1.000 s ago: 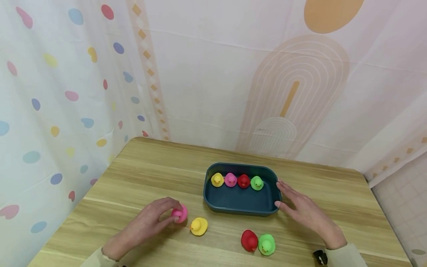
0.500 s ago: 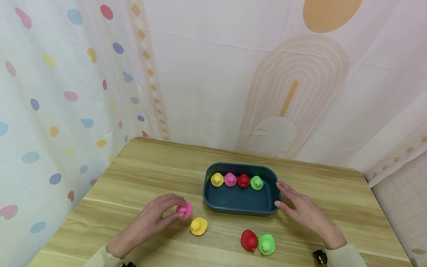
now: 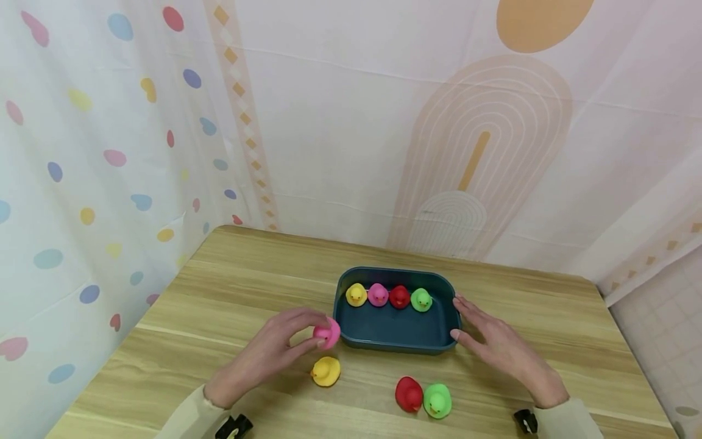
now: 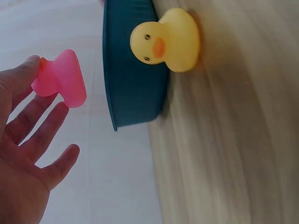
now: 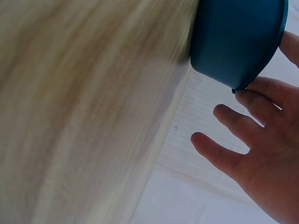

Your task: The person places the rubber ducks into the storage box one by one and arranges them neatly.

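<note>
My left hand (image 3: 274, 342) pinches a pink rubber duck (image 3: 329, 333) between thumb and fingertips, at the left end of a dark teal tray (image 3: 397, 334). In the left wrist view the pink duck (image 4: 65, 79) is held up off the table, its orange beak by the thumb. A yellow rubber duck (image 3: 326, 371) sits on the table just below that hand. My right hand (image 3: 501, 347) rests its fingertips and thumb against the tray's right rim, fingers fairly straight. Yellow (image 3: 356, 295), pink (image 3: 378, 295), red (image 3: 399, 297) and green (image 3: 421, 300) ducks stand in a row inside the tray.
In front of the tray a red duck (image 3: 409, 394) and a green duck (image 3: 437, 400) sit side by side on the wooden table (image 3: 247, 268). A patterned curtain (image 3: 340, 122) hangs behind the table and along its left side.
My left hand has carried the pink duck rightward and away from me, past the yellow duck, up to the tray's left end. The right hand and the tray have stayed put.
</note>
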Tool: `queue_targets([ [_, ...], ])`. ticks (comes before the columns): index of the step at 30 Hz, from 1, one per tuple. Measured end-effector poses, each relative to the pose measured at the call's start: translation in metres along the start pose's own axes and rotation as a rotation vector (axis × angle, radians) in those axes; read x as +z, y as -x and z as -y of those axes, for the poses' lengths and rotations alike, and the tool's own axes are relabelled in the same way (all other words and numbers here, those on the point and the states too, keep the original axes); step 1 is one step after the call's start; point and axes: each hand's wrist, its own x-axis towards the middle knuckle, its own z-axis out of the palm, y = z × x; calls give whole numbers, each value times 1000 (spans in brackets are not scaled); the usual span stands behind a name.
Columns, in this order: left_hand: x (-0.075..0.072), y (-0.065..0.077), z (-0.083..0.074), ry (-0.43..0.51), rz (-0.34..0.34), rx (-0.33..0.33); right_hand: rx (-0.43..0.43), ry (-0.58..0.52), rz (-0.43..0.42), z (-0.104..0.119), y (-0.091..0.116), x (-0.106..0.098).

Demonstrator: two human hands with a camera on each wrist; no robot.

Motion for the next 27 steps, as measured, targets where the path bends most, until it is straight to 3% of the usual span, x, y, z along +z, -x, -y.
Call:
queue_targets([
  [8, 5, -17, -4, 14, 4, -22, -5, -2, -4, 2, 1, -1],
  [19, 13, -33, -4, 62, 65, -69, -2, -11, 0, 1, 0, -2],
  [27, 20, -42, -1, 79, 76, -46, 1, -1, 0, 0, 0, 0],
])
